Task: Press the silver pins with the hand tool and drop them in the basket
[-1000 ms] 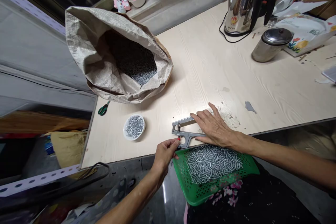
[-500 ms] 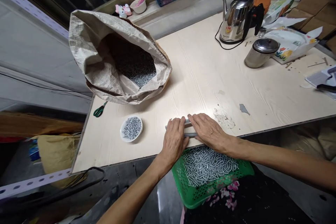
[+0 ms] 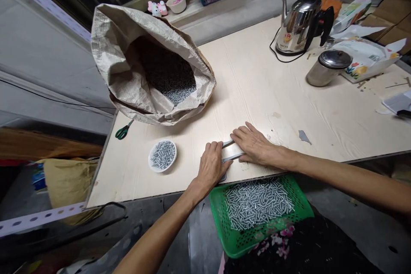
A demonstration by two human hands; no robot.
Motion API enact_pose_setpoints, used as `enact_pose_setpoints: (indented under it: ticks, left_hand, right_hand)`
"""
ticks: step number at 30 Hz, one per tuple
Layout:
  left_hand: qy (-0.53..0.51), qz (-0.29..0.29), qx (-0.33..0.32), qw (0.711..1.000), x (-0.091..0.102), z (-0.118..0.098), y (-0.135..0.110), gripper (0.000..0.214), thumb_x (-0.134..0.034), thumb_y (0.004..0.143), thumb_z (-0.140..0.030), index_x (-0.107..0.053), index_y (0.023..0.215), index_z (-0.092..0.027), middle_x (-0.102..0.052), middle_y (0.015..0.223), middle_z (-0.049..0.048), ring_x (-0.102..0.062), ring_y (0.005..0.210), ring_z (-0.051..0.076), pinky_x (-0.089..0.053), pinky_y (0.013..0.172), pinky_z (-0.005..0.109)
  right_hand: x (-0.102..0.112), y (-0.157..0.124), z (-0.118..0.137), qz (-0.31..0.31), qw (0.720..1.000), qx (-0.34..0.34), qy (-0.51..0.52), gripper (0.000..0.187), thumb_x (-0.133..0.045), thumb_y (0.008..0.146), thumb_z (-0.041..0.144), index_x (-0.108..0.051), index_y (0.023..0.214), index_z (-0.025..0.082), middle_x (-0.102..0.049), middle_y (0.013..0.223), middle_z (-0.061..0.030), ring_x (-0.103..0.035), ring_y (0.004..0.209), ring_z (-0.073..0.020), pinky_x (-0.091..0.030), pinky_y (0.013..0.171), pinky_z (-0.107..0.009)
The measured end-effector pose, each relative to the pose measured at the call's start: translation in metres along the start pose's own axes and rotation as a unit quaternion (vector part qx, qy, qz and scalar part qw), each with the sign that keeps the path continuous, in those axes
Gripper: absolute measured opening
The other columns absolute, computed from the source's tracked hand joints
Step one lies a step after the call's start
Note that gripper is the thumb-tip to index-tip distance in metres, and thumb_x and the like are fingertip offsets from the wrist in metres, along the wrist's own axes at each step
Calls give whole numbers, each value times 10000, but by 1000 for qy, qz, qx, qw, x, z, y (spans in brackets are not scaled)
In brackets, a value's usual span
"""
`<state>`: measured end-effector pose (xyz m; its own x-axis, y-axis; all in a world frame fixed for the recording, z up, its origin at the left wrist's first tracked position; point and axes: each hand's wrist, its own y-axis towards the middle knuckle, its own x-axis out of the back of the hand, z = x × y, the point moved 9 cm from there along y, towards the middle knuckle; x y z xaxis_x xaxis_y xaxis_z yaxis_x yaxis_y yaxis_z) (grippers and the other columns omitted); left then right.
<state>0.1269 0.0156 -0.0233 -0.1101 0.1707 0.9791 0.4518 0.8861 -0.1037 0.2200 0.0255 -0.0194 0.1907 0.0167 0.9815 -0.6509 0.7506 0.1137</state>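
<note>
Two narrow grey strips (image 3: 233, 157), probably metal, span the gap between my hands, one behind the other, close to the table's front edge. My left hand (image 3: 211, 163) is closed over their left ends, its fingers bent down and the thumb on the near side. My right hand (image 3: 255, 145) grips their right ends between fingers and thumb. Both hands cover the ends, so the whole shape is hidden. Below the edge, a green plastic basket (image 3: 221, 222) holds many small silver screws (image 3: 258, 203). A white bowl (image 3: 150, 163) of similar screws (image 3: 163, 155) stands left of my left hand.
A large woven sack (image 3: 111, 58) of small metal pieces gapes open at the back left. Green-handled scissors (image 3: 122, 132) lie by the table's left edge. At the back right are a steel kettle (image 3: 297, 25), a lidded metal canister (image 3: 324, 72) and a white packet (image 3: 369, 58).
My right hand has shifted away from the table's front edge, and the strips now slant upward to the right. My left hand still holds their left ends. The view has shifted slightly.
</note>
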Motion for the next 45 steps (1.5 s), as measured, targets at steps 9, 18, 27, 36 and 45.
enact_pose_setpoints:
  ticks: [9,18,27,36,45]
  left_hand:
    - [19,-8,-20,1000,-1,-5,-2,216,-562,864,-303,-516,1026,-169,-556,946,73,-477,900,239,-455,749,378]
    - [-10,13,-13,1000,-8,-2,-2,144,-540,885,-299,-582,894,-161,-591,863,67,-511,872,230,-478,747,370]
    - [-130,-164,79,975,45,47,-35,365,-458,921,-373,-534,1212,-164,-584,1164,126,-533,1105,237,-450,932,414]
    - [-245,-171,262,918,31,92,-91,299,-471,865,-381,-674,887,-164,-699,907,74,-635,840,201,-481,723,307]
    - [-250,-118,261,925,14,92,-76,304,-463,844,-382,-669,783,-167,-685,803,60,-606,732,180,-437,661,287]
  right_hand:
    - [-10,-4,6,-25,999,38,22,217,-617,852,331,-557,958,150,-581,910,-63,-468,858,-212,-353,767,-349]
    - [-19,-4,11,-14,997,29,64,169,-488,933,254,-558,802,174,-581,810,-32,-478,784,-178,-355,692,-320]
    - [1,-7,14,-43,993,36,101,616,-659,783,485,-448,1255,148,-491,1259,-153,-410,1146,-297,-348,915,-469]
    - [-26,1,42,-75,993,70,62,143,-425,943,201,-534,854,178,-569,835,-43,-417,815,-197,-281,719,-345]
    - [-24,-3,28,-86,994,62,21,178,-405,945,189,-527,816,188,-576,795,-34,-416,775,-191,-247,722,-347]
